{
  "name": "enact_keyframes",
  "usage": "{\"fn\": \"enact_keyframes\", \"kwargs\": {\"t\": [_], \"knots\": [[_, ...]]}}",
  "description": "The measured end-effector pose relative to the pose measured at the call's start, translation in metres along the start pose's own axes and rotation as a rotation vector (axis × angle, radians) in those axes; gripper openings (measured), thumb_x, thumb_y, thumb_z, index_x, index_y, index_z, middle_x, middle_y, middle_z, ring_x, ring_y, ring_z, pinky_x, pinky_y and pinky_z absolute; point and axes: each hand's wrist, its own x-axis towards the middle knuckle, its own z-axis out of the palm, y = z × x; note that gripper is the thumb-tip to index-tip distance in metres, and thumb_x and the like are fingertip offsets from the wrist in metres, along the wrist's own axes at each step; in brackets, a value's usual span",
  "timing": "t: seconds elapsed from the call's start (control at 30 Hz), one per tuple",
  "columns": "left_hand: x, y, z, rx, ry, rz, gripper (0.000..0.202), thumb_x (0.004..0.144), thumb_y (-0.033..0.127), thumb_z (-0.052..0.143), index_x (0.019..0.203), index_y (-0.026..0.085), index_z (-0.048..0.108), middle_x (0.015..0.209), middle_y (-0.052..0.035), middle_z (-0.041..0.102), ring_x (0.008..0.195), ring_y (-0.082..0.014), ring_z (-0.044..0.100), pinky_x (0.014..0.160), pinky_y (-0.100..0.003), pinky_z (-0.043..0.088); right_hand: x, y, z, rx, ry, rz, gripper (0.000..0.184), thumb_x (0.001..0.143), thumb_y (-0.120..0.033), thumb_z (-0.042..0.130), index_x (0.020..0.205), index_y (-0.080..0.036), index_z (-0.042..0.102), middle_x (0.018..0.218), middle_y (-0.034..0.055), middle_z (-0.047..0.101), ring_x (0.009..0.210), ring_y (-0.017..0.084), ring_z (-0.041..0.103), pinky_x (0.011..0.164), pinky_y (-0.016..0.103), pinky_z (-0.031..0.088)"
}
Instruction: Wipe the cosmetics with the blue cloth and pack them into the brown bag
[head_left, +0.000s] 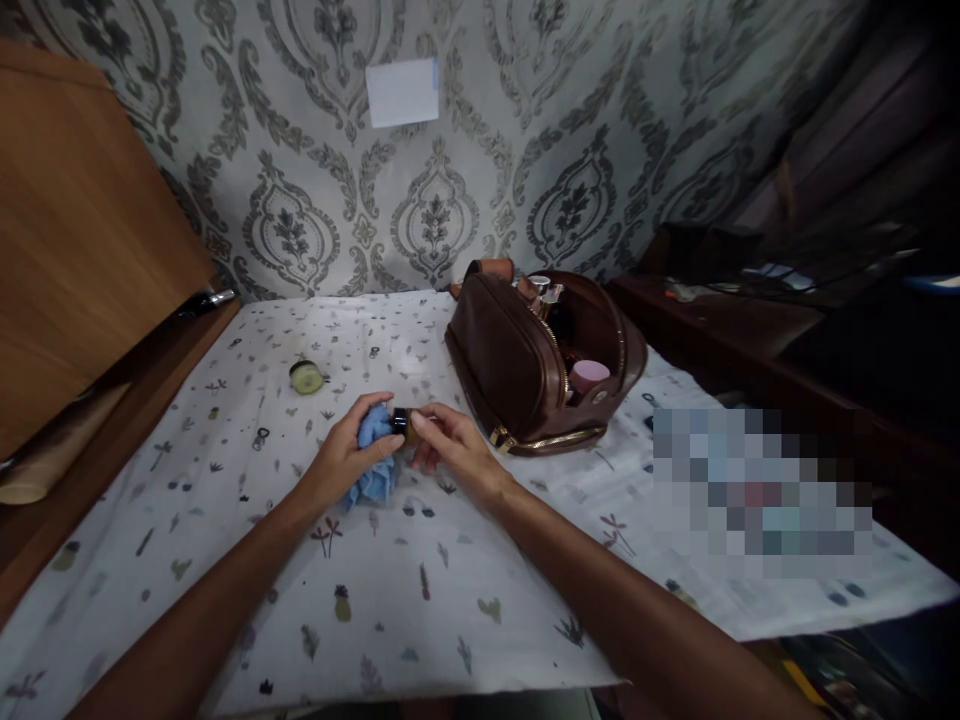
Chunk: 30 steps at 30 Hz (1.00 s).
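Note:
Near the middle of the table, my left hand (346, 447) is closed around a crumpled blue cloth (373, 483). A small dark bottle with a shiny black cap (401, 421) lies between my two hands, its cap end against the cloth. My right hand (459, 452) grips the bottle's other end with thumb and fingers, which partly cover it. To the right of my hands stands a brown toiletry bag (506, 350) with its top unzipped. A pink-lidded container (589, 375) and several small bottles show inside.
A small round jar (307, 378) with greenish contents lies tilted on the printed white cloth (420, 640) to the left. A wooden cabinet (82, 220) borders the left side. Patterned wallpaper rises behind, and a blurred-out patch (757, 490) covers something at right.

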Motion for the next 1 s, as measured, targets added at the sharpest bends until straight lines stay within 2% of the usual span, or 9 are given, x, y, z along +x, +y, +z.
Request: {"fn": "enact_keyframes", "kwargs": {"t": [0.1, 0.17, 0.27, 0.4, 0.57, 0.67, 0.8, 0.9, 1.0], "knots": [[0.0007, -0.0017, 0.0003, 0.006, -0.023, -0.008, 0.042, 0.084, 0.050, 0.062, 0.113, 0.019, 0.061, 0.095, -0.0019, 0.066, 0.087, -0.0207, 0.062, 0.078, -0.029, 0.049, 0.0009, 0.0011, 0.0005, -0.007, 0.010, -0.004, 0.052, 0.071, -0.065, 0.070, 0.091, -0.020, 0.055, 0.055, -0.0062, 0.059, 0.045, 0.012, 0.057, 0.041, 0.022, 0.041], [0.0009, -0.0010, 0.0004, 0.005, -0.032, 0.015, 0.038, 0.083, 0.048, 0.064, 0.109, 0.020, 0.062, 0.096, -0.0019, 0.067, 0.090, -0.0208, 0.062, 0.081, -0.030, 0.049, 0.0014, 0.0012, 0.0006, -0.016, 0.003, 0.009, 0.052, 0.072, -0.066, 0.068, 0.089, -0.019, 0.055, 0.054, -0.0062, 0.057, 0.044, 0.011, 0.056, 0.041, 0.022, 0.040], [0.0004, 0.0011, 0.0009, -0.007, -0.012, 0.060, 0.039, 0.080, 0.041, 0.069, 0.113, 0.021, 0.061, 0.107, -0.0034, 0.067, 0.100, -0.0218, 0.062, 0.087, -0.031, 0.049, 0.0014, -0.0001, 0.0003, -0.021, -0.002, 0.035, 0.055, 0.072, -0.071, 0.065, 0.084, -0.018, 0.056, 0.056, -0.0043, 0.059, 0.042, 0.011, 0.056, 0.039, 0.022, 0.040], [0.0002, 0.0000, 0.0021, -0.021, 0.001, 0.100, 0.039, 0.079, 0.036, 0.070, 0.114, 0.021, 0.061, 0.112, -0.0054, 0.066, 0.102, -0.0228, 0.063, 0.090, -0.034, 0.050, -0.0001, -0.0023, -0.0001, -0.008, 0.007, 0.053, 0.057, 0.071, -0.074, 0.064, 0.079, -0.018, 0.057, 0.059, -0.0024, 0.062, 0.042, 0.011, 0.056, 0.038, 0.022, 0.038], [0.0019, -0.0041, 0.0018, 0.024, -0.014, 0.240, 0.036, 0.081, 0.034, 0.070, 0.114, 0.023, 0.062, 0.111, -0.0053, 0.065, 0.103, -0.0216, 0.062, 0.093, -0.035, 0.049, -0.0016, -0.0030, -0.0007, 0.046, -0.014, 0.106, 0.058, 0.074, -0.075, 0.061, 0.074, -0.017, 0.055, 0.059, -0.0009, 0.063, 0.040, 0.010, 0.054, 0.037, 0.021, 0.034], [0.0012, -0.0036, 0.0004, 0.052, -0.015, 0.254, 0.037, 0.082, 0.036, 0.070, 0.115, 0.022, 0.062, 0.111, -0.0054, 0.065, 0.103, -0.0220, 0.061, 0.093, -0.034, 0.048, -0.0017, -0.0029, 0.0001, 0.062, -0.029, 0.113, 0.057, 0.075, -0.074, 0.060, 0.075, -0.017, 0.055, 0.060, -0.0006, 0.063, 0.041, 0.009, 0.054, 0.038, 0.021, 0.035], [-0.0012, -0.0009, -0.0027, 0.078, -0.014, 0.115, 0.039, 0.085, 0.044, 0.064, 0.116, 0.021, 0.060, 0.108, -0.0059, 0.067, 0.098, -0.0225, 0.063, 0.084, -0.032, 0.049, -0.0024, -0.0031, 0.0015, 0.081, -0.035, 0.007, 0.050, 0.071, -0.064, 0.072, 0.088, -0.019, 0.058, 0.063, -0.0038, 0.061, 0.053, 0.012, 0.060, 0.045, 0.021, 0.043], [-0.0017, -0.0002, -0.0045, 0.071, -0.007, 0.079, 0.039, 0.087, 0.048, 0.061, 0.113, 0.019, 0.060, 0.099, -0.0039, 0.068, 0.089, -0.0208, 0.064, 0.079, -0.029, 0.049, -0.0032, -0.0033, 0.0013, 0.097, -0.027, -0.075, 0.048, 0.066, -0.050, 0.081, 0.100, -0.022, 0.061, 0.077, -0.0029, 0.062, 0.064, 0.012, 0.060, 0.049, 0.020, 0.045], [-0.0011, -0.0005, -0.0047, 0.056, 0.013, 0.058, 0.041, 0.085, 0.051, 0.062, 0.110, 0.019, 0.061, 0.092, -0.0023, 0.068, 0.082, -0.0195, 0.062, 0.075, -0.028, 0.048, -0.0039, -0.0040, -0.0001, 0.078, -0.014, -0.136, 0.044, 0.065, -0.039, 0.084, 0.102, -0.024, 0.064, 0.092, -0.0002, 0.064, 0.075, 0.012, 0.060, 0.059, 0.023, 0.049]]}}
